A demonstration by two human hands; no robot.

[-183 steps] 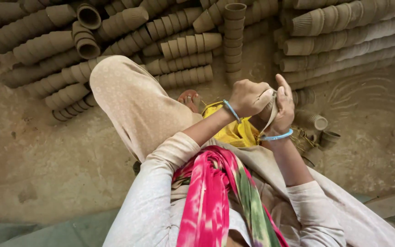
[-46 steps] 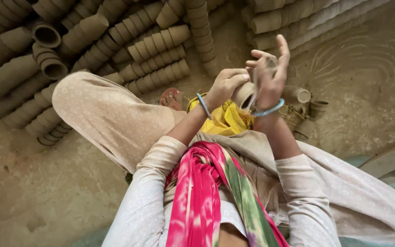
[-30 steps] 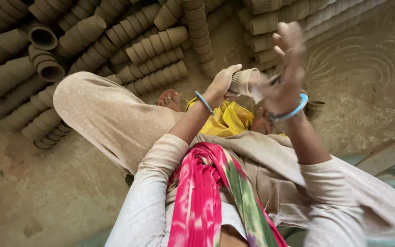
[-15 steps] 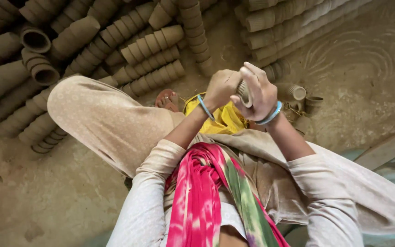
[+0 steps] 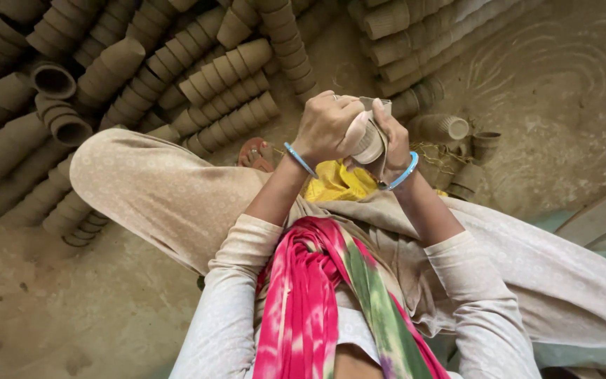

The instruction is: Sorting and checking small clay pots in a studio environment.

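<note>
1. Head view: the left hand [image 5: 325,126] is curled shut around a small clay cup [image 5: 369,142], its fingers wrapped over the cup's upper side.
2. The right hand [image 5: 393,140] closes on the same cup from the other side, so both hands are pressed together, clamped on it.
3. The cup is held up in the air above a yellow cloth [image 5: 337,184] on the lap, near the stacked rows of clay cups [image 5: 227,74] lying on the dirt floor [image 5: 50,309].
4. Most of the cup is hidden by fingers; only a pale rounded part and a bit of rim show.
5. Its long axis seems to run up and away from the person, but which end is the mouth I cannot tell.
6. A pink and green scarf [image 5: 313,302] covers the chest.
</note>
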